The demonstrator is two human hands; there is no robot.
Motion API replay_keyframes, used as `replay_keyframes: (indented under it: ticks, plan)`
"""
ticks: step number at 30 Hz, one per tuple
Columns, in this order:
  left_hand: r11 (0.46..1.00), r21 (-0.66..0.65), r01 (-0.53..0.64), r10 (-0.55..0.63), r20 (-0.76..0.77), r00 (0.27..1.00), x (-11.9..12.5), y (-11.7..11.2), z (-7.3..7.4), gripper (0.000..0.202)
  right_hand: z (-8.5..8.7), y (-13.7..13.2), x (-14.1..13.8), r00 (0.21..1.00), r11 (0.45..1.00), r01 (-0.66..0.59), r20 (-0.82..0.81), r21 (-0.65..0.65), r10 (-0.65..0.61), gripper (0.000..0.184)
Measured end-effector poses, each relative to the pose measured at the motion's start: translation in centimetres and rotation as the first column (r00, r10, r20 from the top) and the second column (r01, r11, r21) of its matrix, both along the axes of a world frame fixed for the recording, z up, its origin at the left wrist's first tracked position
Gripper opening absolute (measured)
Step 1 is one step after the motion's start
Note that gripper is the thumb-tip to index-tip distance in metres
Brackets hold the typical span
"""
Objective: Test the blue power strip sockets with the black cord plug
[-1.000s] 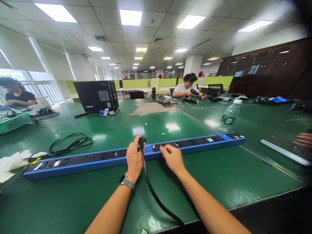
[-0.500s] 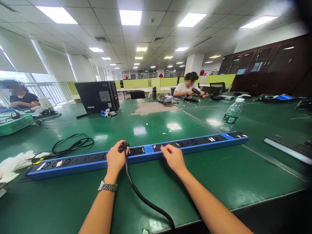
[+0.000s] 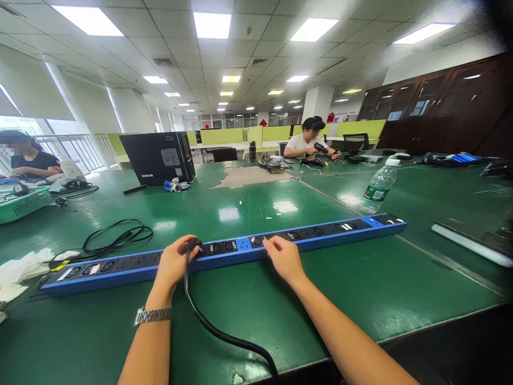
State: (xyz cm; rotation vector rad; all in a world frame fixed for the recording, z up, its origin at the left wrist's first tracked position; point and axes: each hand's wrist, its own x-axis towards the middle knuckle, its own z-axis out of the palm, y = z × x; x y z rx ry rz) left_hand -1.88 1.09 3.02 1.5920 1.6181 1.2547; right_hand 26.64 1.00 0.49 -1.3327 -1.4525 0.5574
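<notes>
A long blue-edged black power strip (image 3: 224,262), lined with sockets, lies across the green table in front of me. My left hand (image 3: 172,264) is closed around a black power plug (image 3: 195,244) just over the strip's sockets, left of the middle. From the plug a thick black cable (image 3: 208,324) curves down to the table's near edge. My right hand (image 3: 286,262) rests against the strip, right of its blue middle socket. Thumb and forefinger are pinched there; whatever lies between them is too small to make out.
A black cord (image 3: 120,235) is coiled behind the strip's left end, by crumpled white tissue (image 3: 24,272). A plastic bottle (image 3: 379,187) stands behind the right end. Farther off are a computer case (image 3: 156,159), a green basket (image 3: 28,203) and two people seated at the table.
My left hand has shifted left along the strip, and the plug has tilted over with it. My right hand stays at about the same place on the strip.
</notes>
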Motion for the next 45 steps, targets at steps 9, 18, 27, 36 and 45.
replay_keyframes:
  ticks: [9, 18, 27, 36, 45]
  plan:
    - [0.998, 0.005, 0.064, -0.060, -0.270, 0.961, 0.2, -0.2, -0.1, 0.037, -0.2, 0.0, 0.0, 1.000, 1.000, 0.008, 0.011, 0.000, -0.008, 0.038]
    - [0.998, 0.004, 0.060, -0.056, -0.297, 0.953, 0.4, -0.3, -0.2, 0.032, -0.3, 0.1, 0.0, 1.000, 1.000, 0.012, 0.011, 0.000, -0.012, 0.039]
    - [0.998, 0.021, 0.052, -0.045, -0.260, 0.965, 0.4, -0.3, -0.3, 0.035, -0.3, 0.0, 0.0, 1.000, 1.000, 0.006, 0.008, -0.001, -0.006, 0.039]
    - [0.997, 0.048, 0.058, -0.059, 0.026, 0.998, 0.5, 0.0, -0.4, 0.043, -0.3, 0.0, 0.1, 1.000, 1.000, 0.006, -0.006, -0.007, -0.006, 0.038]
    - [0.982, 0.182, 0.050, -0.068, 0.093, 0.993, 5.5, 0.4, 0.1, 0.044, -0.2, 0.0, 0.0, 1.000, 1.000, 0.017, 0.004, 0.000, -0.017, 0.037]
